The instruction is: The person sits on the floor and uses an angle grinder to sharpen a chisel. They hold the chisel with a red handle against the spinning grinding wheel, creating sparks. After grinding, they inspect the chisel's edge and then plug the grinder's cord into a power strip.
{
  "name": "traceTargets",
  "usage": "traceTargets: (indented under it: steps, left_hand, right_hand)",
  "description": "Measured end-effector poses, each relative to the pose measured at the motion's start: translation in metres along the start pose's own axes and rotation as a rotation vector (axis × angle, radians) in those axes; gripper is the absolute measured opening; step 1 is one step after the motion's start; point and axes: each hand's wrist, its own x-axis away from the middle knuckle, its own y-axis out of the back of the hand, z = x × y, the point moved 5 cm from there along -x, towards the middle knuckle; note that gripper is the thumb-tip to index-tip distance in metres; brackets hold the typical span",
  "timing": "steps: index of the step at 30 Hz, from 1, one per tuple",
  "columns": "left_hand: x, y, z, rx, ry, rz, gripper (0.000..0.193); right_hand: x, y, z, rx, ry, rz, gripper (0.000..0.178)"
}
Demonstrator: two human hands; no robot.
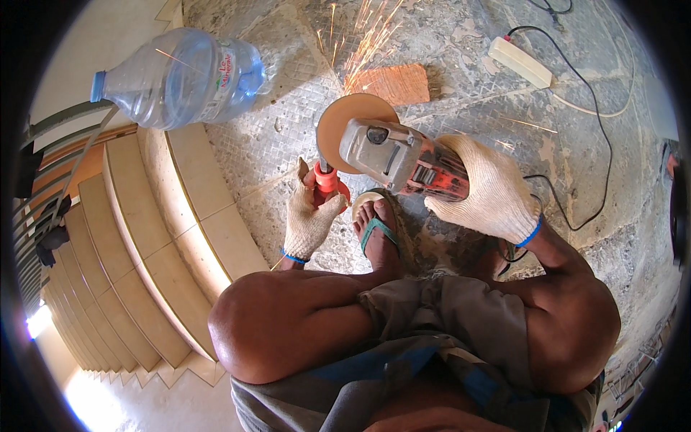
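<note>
In the middle, my right hand (489, 191), in a cream knit glove with a blue cuff, is wrapped round the body of a red and grey angle grinder (385, 155). Its tan disc (349, 119) faces up and to the left. My gloved left hand (306, 225) grips a chisel-like metal tool with a red grip (327, 181). The tool's dark metal end meets the lower left rim of the disc. Sparks (367, 43) stream away toward the far side. Part of the red grip is hidden by my fingers.
A rough orange-brown block (394, 85) lies beyond the disc. A large clear water bottle (187, 79) lies at the far left, above tiled stairs (137, 216) and a railing (50, 133). A white power strip (520, 62) and black cord (610, 140) are at right. My sandaled foot (381, 234) is close below the grinder.
</note>
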Motion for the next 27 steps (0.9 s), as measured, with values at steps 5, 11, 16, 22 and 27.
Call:
traceTargets:
  steps: [5, 11, 16, 22, 27]
  left_hand:
    - [0.003, 0.002, 0.004, 0.086, 0.030, 0.016, 0.062]
    - [0.004, 0.005, 0.013, 0.223, 0.023, 0.040, 0.064]
    - [0.002, 0.006, 0.017, 0.263, -0.014, 0.041, 0.067]
    - [0.003, 0.007, 0.022, 0.276, 0.025, 0.032, 0.068]
    - [0.003, 0.007, 0.025, 0.298, 0.018, 0.040, 0.066]
  right_hand:
    - [0.002, 0.000, -0.007, -0.039, 0.026, -0.055, 0.070]
    - [0.005, 0.001, -0.010, -0.072, 0.031, -0.077, 0.067]
    - [0.004, 0.004, -0.004, -0.095, 0.049, -0.101, 0.066]
    - [0.004, 0.007, 0.000, -0.082, 0.069, -0.096, 0.065]
    - [0.006, 0.008, 0.001, -0.115, 0.046, -0.088, 0.065]
